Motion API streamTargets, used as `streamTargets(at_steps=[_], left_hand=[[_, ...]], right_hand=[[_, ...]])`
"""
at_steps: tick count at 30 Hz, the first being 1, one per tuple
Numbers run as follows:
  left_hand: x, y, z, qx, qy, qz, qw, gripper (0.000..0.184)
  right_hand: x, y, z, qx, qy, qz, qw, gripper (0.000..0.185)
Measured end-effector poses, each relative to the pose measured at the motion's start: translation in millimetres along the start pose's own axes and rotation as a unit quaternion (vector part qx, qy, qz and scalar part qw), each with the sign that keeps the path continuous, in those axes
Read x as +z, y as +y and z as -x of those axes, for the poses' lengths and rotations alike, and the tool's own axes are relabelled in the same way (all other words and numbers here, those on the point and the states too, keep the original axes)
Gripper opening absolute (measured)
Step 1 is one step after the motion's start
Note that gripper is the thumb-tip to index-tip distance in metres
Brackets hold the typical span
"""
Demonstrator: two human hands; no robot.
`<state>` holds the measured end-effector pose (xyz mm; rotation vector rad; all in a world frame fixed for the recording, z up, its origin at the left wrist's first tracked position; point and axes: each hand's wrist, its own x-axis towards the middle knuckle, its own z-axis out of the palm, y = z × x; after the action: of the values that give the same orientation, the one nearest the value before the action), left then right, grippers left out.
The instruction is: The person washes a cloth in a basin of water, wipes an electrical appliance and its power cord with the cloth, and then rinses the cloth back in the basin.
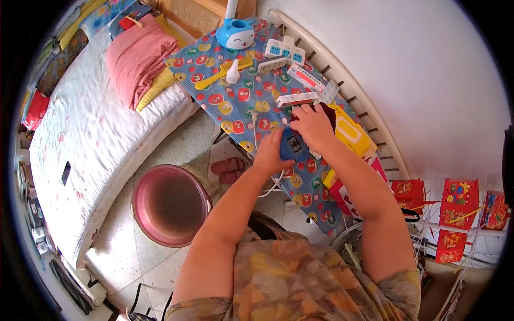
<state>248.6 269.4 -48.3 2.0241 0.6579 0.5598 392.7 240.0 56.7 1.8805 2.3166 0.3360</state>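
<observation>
Both my hands are over the patterned tablecloth (243, 94). My left hand (270, 152) curls round the left edge of a blue object (292, 144) with a small dark square on it. My right hand (312, 125) lies on a dark red item (331, 115) just above and right of the blue object, its fingers bent over it; their grip underneath is hidden. A white and red narrow box (297, 99) lies just beyond my right hand. Beside my right forearm is a yellow package (350, 131).
Farther back stand a blue lamp base (235, 35), a power strip (285, 51), a yellow comb (224, 73) and a white bottle (233, 73). A pink bucket (171, 206) and slippers (227, 170) are on the floor, left of the table. A bed (101, 139) fills the left.
</observation>
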Motion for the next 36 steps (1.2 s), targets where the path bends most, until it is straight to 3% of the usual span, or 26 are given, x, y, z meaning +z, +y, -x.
streamTargets(at_steps=[4, 9, 13, 19, 21, 25, 28, 30, 31, 36], left_hand=[[1.1, 1.3, -1.0, -0.005, 0.003, -0.009, 1.0, 0.093], [-1.2, 3.7, -1.6, -0.009, -0.004, -0.019, 1.0, 0.094], [-1.0, 2.8, 0.1, -0.02, -0.007, -0.004, 1.0, 0.094], [-2.8, 3.2, -0.6, 0.001, -0.002, -0.021, 1.0, 0.094], [-2.4, 3.7, -1.6, 0.018, -0.009, -0.036, 0.999, 0.094], [-5.5, 5.6, -4.6, 0.008, -0.015, -0.07, 0.997, 0.094], [-6.8, 7.6, -3.9, 0.007, -0.019, -0.082, 0.996, 0.094], [-8.3, 9.5, -5.0, 0.004, -0.016, -0.087, 0.996, 0.094], [-9.7, 9.7, -4.9, 0.001, -0.019, -0.094, 0.995, 0.094], [-6.8, 8.6, -3.4, 0.002, -0.012, -0.093, 0.996, 0.094]], right_hand=[[6.0, -3.0, 10.0, -0.014, -0.027, -0.031, 0.999, 0.01], [-1.6, 9.9, -0.7, 0.089, -0.114, -0.167, 0.975, 0.011], [-4.7, 9.8, -1.1, 0.092, -0.049, -0.141, 0.984, 0.011], [11.8, 2.0, 17.7, -0.034, -0.028, -0.044, 0.998, 0.01], [15.5, 4.7, 20.9, -0.095, 0.04, -0.028, 0.994, 0.01], [21.0, 10.9, 16.0, -0.137, 0.062, 0.016, 0.988, 0.012], [24.4, 11.3, 10.3, -0.122, 0.044, 0.016, 0.991, 0.016], [23.3, 12.3, 6.1, 0.066, 0.07, -0.069, 0.993, 0.017], [20.1, 12.0, 7.0, 0.102, 0.061, -0.082, 0.99, 0.016], [12.4, 11.9, 14.8, 0.041, 0.018, -0.103, 0.994, 0.015]])
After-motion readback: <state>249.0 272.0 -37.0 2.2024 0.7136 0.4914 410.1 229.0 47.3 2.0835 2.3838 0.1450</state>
